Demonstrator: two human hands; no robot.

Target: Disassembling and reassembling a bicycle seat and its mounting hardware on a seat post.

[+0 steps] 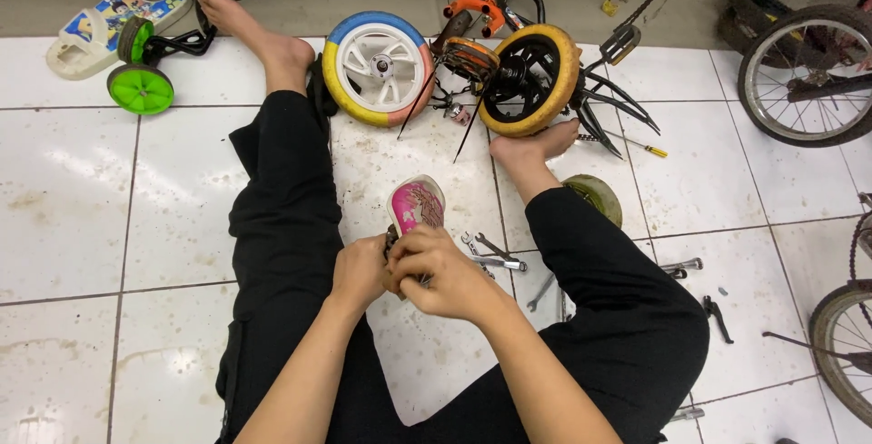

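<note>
I sit on a white tiled floor with my legs apart in black trousers. My left hand (361, 270) and my right hand (443, 270) are closed together on the near end of a small pink and white bicycle saddle (416, 204), which points away from me between my legs. The fingers hide what lies under the saddle's near end. Several wrenches (495, 255) lie on the tiles just right of my right hand.
A wheel with a blue, yellow and pink tyre (378, 68) and a black wheel with a yellow tyre (531, 79) lie near my feet. Green training wheels (141, 88) sit far left. Bicycle wheels (804, 72) stand at the right edge.
</note>
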